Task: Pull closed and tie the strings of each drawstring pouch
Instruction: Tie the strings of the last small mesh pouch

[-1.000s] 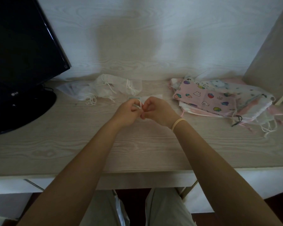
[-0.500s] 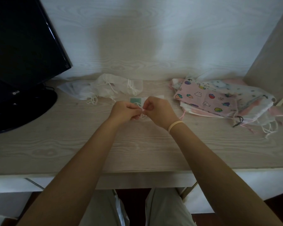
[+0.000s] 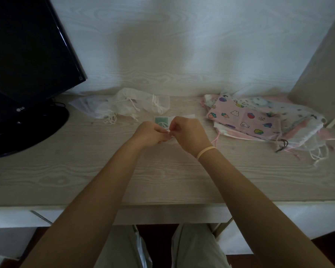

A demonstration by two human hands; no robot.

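Head view: white pouch lies mid-desk, just behind both hands.
Left hand: fingers curled, pinching pouch string.
Right hand: fingers curled, pinching same string.

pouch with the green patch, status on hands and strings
Left hand and right hand both pinching the strings at the middle pouch. Knot hidden by fingers. Nothing in the way.

**Pale wood-grain surface, pouches on both flanks**

Here's the surface, light wood grain, running wall to wall. Far left, a black monitor base sits on it. Back centre, a heap of sheer white pouches with loose cords. A small white pouch with a green patch lies mid-surface (partly hidden). Right, a stack of printed pink pouches, strings trailing.
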